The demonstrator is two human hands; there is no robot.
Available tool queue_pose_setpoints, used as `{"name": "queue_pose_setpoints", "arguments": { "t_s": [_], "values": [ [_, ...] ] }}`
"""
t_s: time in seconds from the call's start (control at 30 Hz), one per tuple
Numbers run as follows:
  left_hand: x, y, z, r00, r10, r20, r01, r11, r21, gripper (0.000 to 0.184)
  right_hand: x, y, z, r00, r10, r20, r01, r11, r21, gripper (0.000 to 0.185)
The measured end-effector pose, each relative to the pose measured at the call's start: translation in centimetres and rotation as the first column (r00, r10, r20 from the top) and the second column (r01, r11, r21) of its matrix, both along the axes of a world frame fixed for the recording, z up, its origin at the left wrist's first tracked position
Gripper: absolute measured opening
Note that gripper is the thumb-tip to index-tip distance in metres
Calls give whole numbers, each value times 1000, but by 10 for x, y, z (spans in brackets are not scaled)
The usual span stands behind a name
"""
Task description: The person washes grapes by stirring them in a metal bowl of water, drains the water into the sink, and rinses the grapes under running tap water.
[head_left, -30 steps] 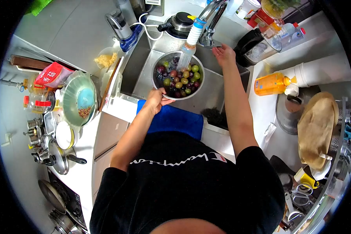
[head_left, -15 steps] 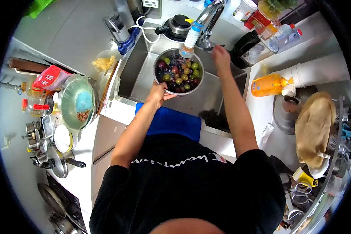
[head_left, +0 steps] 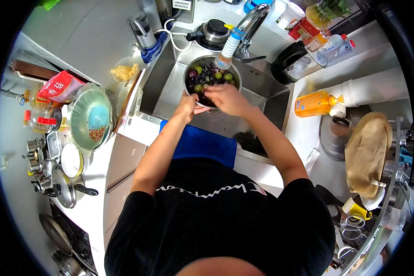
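A round metal bowl [head_left: 238, 73] of dark purple and green grapes [head_left: 198, 87] is in the sink, below the faucet's blue-and-white extension nozzle [head_left: 224, 59]. My left hand [head_left: 186, 108] grips the near-left side of the bowl, its fingers wrapped under the rim. Over the near part of the bowl, my right hand [head_left: 227, 99] reaches in from the right with its fingertips at the grapes. Those fingers are blurred, so their grip is unclear. Behind the bowl, the faucet lever [head_left: 253, 59] points right.
A blue cloth [head_left: 200, 145] hangs over the sink's front edge [head_left: 255, 156]. On the left counter stand a green translucent bowl [head_left: 80, 122] and a lidded pan [head_left: 64, 186]. An orange bottle [head_left: 313, 104] lies right of the sink, near a black-handled jug [head_left: 287, 62].
My right hand has left the faucet lever and come down and left to the grapes. My left hand still holds the bowl.
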State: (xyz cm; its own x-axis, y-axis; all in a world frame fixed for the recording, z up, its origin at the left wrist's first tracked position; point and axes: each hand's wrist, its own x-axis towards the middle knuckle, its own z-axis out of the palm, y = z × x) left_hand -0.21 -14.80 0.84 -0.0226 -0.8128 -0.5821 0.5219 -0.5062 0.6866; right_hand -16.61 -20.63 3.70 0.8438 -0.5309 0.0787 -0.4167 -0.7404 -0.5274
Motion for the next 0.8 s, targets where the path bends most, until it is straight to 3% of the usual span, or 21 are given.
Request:
{"name": "queue_pose_setpoints", "arguments": {
  "t_s": [0.03,0.07,0.23,0.27,0.33,0.37,0.4,0.47,0.53,0.57,0.6,0.67,0.7,0.77,0.8],
  "values": [
    [-2,2,1,998,17,57,-17,1000,-1,42,1,-9,4,996,-73,51,82,976,-202,23],
    [-4,4,5,998,17,57,-17,1000,0,42,0,-21,3,984,-150,99,162,978,-130,26],
    [-8,9,18,996,25,81,-28,999,35,40,35,-39,6,909,-407,-91,392,909,-141,36],
    [-9,9,18,995,26,92,-30,998,47,38,41,-34,7,923,-362,-132,350,931,-106,45],
    [-6,7,8,996,20,86,-22,1000,17,36,42,-12,-5,979,-197,-48,160,896,-414,48],
    [-3,6,3,998,2,55,-2,1000,3,44,38,-4,-6,991,-113,-74,85,947,-310,52],
    [-1,5,0,1000,-16,25,17,1000,-12,52,29,1,-5,998,-29,-63,7,946,-324,51],
    [0,7,8,998,6,61,-4,999,-39,53,12,9,3,979,-9,-203,-49,960,-277,44],
    [1,8,12,997,3,81,-2,1000,-15,48,1,-16,12,995,87,-43,-92,989,-112,32],
    [1,8,11,996,3,92,-2,1000,-9,47,1,-15,14,987,-118,111,144,951,-273,22],
    [1,8,11,996,1,92,0,1000,-10,47,3,-23,13,986,-120,111,147,950,-274,22],
    [0,8,12,996,-48,75,50,999,-14,46,11,-51,9,947,-320,10,317,931,-183,25],
    [-2,8,16,996,-48,78,49,999,-15,46,17,-55,4,947,-320,13,317,931,-183,25],
    [-8,10,26,992,2,128,-3,1000,4,43,37,-57,-7,897,-431,-94,437,898,58,32],
    [-8,9,21,992,5,129,-5,1000,4,43,45,-46,6,899,-400,-180,414,909,45,38]
  ]
}}
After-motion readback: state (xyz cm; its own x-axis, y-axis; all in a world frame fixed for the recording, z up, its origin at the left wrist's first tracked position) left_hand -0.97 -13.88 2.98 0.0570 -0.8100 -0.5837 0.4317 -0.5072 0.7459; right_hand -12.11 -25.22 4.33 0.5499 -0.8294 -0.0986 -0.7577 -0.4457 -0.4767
